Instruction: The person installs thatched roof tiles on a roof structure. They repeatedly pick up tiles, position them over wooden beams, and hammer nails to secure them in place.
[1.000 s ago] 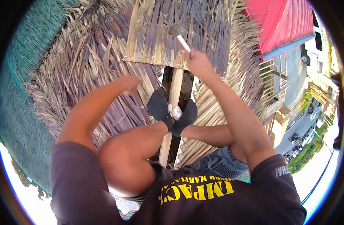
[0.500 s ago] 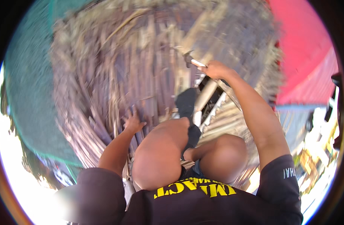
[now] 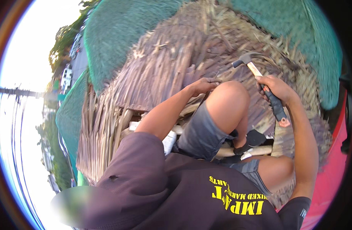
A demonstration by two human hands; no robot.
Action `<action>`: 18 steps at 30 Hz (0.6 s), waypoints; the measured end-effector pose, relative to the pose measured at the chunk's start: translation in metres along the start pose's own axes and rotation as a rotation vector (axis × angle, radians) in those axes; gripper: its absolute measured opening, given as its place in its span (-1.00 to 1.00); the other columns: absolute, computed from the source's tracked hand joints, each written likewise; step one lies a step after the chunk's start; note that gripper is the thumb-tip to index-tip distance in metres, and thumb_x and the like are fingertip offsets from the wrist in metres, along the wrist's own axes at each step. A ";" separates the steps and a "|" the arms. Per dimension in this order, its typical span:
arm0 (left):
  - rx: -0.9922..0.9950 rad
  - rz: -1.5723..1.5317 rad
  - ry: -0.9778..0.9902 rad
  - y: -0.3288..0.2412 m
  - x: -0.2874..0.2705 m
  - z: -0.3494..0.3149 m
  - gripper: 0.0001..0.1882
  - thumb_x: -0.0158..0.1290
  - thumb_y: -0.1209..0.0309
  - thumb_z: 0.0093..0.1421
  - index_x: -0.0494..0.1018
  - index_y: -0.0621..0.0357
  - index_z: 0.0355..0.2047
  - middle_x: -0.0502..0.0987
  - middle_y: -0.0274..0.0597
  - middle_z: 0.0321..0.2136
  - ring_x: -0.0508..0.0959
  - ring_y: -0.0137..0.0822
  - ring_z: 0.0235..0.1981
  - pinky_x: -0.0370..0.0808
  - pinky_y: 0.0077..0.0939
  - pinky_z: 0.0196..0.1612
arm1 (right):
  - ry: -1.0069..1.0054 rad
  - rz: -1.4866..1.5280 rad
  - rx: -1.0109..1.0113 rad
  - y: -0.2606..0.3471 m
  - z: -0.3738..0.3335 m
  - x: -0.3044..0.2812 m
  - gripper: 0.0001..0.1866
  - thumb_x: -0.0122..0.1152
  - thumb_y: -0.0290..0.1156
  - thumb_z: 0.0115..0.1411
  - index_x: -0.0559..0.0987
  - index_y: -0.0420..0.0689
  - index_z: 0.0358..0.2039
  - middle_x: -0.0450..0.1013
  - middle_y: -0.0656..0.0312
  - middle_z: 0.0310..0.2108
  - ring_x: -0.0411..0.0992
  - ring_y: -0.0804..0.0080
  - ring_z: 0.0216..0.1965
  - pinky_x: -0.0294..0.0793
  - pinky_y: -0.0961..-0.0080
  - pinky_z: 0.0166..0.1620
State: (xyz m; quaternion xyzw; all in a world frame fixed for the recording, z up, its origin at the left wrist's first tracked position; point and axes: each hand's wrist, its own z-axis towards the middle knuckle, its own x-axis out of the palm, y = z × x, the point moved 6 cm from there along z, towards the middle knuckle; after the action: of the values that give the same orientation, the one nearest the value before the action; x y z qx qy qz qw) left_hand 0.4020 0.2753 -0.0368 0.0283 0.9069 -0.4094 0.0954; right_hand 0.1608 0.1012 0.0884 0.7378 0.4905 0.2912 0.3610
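Observation:
My right hand (image 3: 274,89) is closed round the black grip of a hammer (image 3: 254,69). The dark claw head points up and left, held above the thatch. A worn, pale handle end sticks out below the fist. My left hand (image 3: 203,86) is beside my raised knee, over the dried-leaf thatch (image 3: 160,80). Its fingers are curled together and partly hidden; whatever they may hold is too small to make out. My dark shoe (image 3: 254,138) rests by a pale wooden pole (image 3: 226,152) in a gap of the thatch.
Green netting (image 3: 114,42) borders the thatch at the far left, with more green netting (image 3: 287,27) at the far right. Red sheeting (image 3: 333,168) lies at the right edge. Far below on the left are a road with vehicles (image 3: 66,78), trees and overhead wires (image 3: 14,126).
My view and body have turned, bringing the road into sight. The left hand has lifted from lying spread on the thatch to beside my knee. The hammer stays in my right hand.

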 end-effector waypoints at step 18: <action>0.050 0.115 -0.668 0.186 -0.001 -0.385 -0.52 -0.05 0.15 0.40 0.35 0.09 0.24 0.47 0.09 0.09 0.50 0.06 0.11 0.44 -0.20 0.14 | 0.913 0.098 -0.009 0.015 -0.012 0.452 -0.66 0.03 -0.10 0.39 0.51 -0.15 -0.25 0.34 0.36 -0.47 0.32 0.61 -0.45 0.39 0.63 -0.34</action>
State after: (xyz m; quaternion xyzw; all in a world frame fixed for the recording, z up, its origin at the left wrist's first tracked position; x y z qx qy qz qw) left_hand 0.3696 0.6860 0.0753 -0.0540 0.8121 -0.4121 0.4096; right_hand 0.3169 0.5222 0.1416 0.5547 0.5624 0.6055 0.0968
